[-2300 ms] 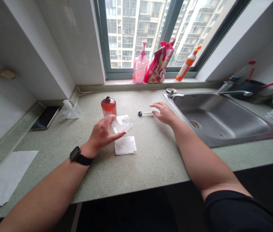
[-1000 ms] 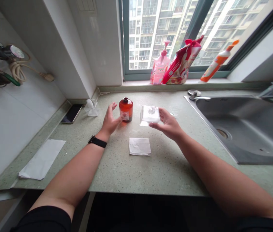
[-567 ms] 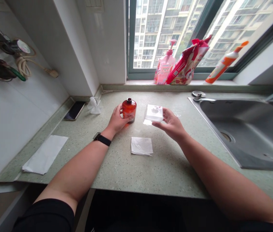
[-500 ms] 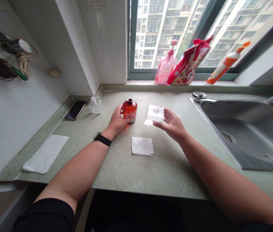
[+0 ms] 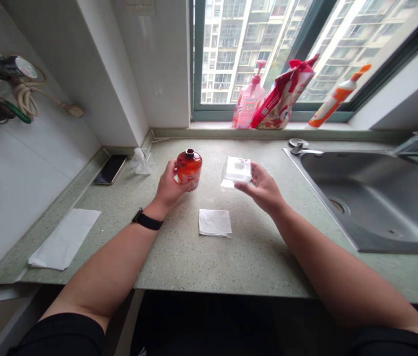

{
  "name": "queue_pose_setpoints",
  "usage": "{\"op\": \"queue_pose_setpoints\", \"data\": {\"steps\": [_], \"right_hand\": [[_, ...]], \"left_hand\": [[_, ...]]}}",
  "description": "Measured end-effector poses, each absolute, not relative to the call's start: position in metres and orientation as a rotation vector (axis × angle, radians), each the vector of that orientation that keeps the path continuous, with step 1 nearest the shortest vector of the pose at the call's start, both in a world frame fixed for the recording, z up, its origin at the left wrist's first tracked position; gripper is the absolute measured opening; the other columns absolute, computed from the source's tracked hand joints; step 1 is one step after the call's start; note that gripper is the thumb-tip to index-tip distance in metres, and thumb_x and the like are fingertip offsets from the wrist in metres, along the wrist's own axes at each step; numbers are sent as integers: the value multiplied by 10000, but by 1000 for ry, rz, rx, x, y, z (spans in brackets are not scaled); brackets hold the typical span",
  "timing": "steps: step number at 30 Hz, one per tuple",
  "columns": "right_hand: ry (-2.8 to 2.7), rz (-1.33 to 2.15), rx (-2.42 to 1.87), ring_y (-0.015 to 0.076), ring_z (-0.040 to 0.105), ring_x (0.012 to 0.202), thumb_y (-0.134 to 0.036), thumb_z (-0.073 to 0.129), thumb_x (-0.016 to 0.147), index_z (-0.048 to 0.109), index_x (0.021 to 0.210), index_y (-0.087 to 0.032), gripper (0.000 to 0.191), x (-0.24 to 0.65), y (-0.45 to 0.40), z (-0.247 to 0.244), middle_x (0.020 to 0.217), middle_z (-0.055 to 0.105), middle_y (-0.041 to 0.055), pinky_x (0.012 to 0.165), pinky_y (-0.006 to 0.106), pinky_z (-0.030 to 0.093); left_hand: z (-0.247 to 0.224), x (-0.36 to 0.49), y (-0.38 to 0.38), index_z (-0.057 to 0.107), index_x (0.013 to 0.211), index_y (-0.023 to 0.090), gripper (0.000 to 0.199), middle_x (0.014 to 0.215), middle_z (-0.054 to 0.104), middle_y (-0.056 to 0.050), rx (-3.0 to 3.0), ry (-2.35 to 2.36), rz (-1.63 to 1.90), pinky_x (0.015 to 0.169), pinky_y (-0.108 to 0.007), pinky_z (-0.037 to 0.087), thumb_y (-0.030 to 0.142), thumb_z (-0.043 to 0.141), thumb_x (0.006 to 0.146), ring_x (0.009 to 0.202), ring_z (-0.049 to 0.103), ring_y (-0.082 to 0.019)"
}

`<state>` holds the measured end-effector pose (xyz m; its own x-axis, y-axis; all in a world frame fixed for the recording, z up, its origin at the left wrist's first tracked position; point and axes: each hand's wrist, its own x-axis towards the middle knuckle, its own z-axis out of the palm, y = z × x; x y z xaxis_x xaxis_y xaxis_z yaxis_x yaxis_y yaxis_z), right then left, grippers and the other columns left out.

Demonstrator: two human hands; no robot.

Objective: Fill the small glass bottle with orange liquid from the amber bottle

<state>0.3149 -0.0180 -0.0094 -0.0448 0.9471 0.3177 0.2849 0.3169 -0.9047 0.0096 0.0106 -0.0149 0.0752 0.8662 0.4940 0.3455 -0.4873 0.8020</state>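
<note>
My left hand (image 5: 171,188) is wrapped round a red-orange glass bottle (image 5: 189,167) with an open neck, held upright over the counter (image 5: 179,257). On the right, my right hand (image 5: 263,188) grips a clear, square box (image 5: 237,169) by its right side, thumb in front and fingers behind. A gap separates the bottle from the box. Nearer the front, between the two hands, lies a folded white paper towel (image 5: 215,222). Whether the bottle's base touches the counter I cannot tell.
At the left are a phone (image 5: 110,169), a crumpled clear plastic piece (image 5: 142,161) and a white paper sheet (image 5: 65,238). A steel sink (image 5: 383,198) fills the right. A pink pump bottle (image 5: 248,104), a red bag (image 5: 285,96) and an orange-white bottle (image 5: 337,99) line the sill.
My left hand has moved a little left with the bottle, widening the gap to the box. The view has shifted slightly. Both hands keep their holds.
</note>
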Motion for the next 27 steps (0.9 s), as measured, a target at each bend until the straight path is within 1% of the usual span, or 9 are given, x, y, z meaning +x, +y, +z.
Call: {"op": "queue_pose_setpoints", "data": {"steps": [3, 6, 10, 14, 18, 23, 27], "right_hand": [[-1569, 777, -1155, 348, 660, 1353, -612, 898, 749, 602, 1403, -307, 780, 315, -19, -7, 1420, 717, 101, 1192, 577, 513], [-1590, 720, -1165, 348, 651, 1362, -628, 887, 754, 597, 1409, -305, 786, 316, -20, -2, 1439, 703, 106, 1189, 569, 513], [-1603, 704, -1140, 350, 665, 1337, -643, 902, 728, 608, 1380, -295, 796, 319, -20, 9, 1394, 721, 114, 1178, 559, 517], [-1615, 754, -1122, 361, 659, 1340, -636, 941, 673, 622, 1338, -290, 815, 321, -15, 30, 1348, 740, 106, 1174, 571, 514], [-1625, 787, -1089, 352, 664, 1334, -548, 980, 645, 632, 1286, -296, 771, 320, -6, 59, 1361, 731, 83, 1203, 581, 492], [-1641, 777, -1035, 350, 679, 1328, -489, 995, 632, 647, 1239, -301, 725, 314, 9, 93, 1379, 724, 72, 1208, 556, 509], [-1633, 747, -1007, 359, 655, 1374, -508, 988, 626, 643, 1243, -301, 736, 308, 17, 103, 1394, 724, 69, 1198, 541, 527]], "left_hand": [[-15, 12, 9, 569, 1343, 239, 675, 1290, 732, -104, 1899, 1217, 1430, 986, -420, 608, 482, 897, 806, 1136, 735, -269], [-13, 12, 7, 557, 1333, 242, 632, 1257, 737, -89, 1900, 1249, 1487, 984, -414, 609, 518, 852, 847, 1108, 740, -253], [-8, 9, 6, 533, 1361, 243, 613, 1251, 732, -87, 1914, 1325, 1566, 963, -399, 615, 510, 816, 887, 1111, 733, -246], [-4, 5, 7, 542, 1367, 247, 664, 1260, 729, -81, 1848, 1294, 1616, 939, -391, 620, 500, 855, 840, 1084, 737, -240], [-2, 4, 7, 580, 1342, 257, 689, 1273, 736, -75, 1745, 1200, 1627, 942, -391, 619, 480, 903, 776, 1090, 736, -242], [3, 6, 4, 603, 1327, 261, 686, 1256, 746, -77, 1706, 1159, 1598, 931, -406, 625, 474, 917, 755, 1096, 731, -251], [3, 7, 3, 608, 1321, 260, 696, 1262, 742, -84, 1694, 1153, 1597, 912, -403, 630, 514, 919, 753, 1098, 729, -257]]}}
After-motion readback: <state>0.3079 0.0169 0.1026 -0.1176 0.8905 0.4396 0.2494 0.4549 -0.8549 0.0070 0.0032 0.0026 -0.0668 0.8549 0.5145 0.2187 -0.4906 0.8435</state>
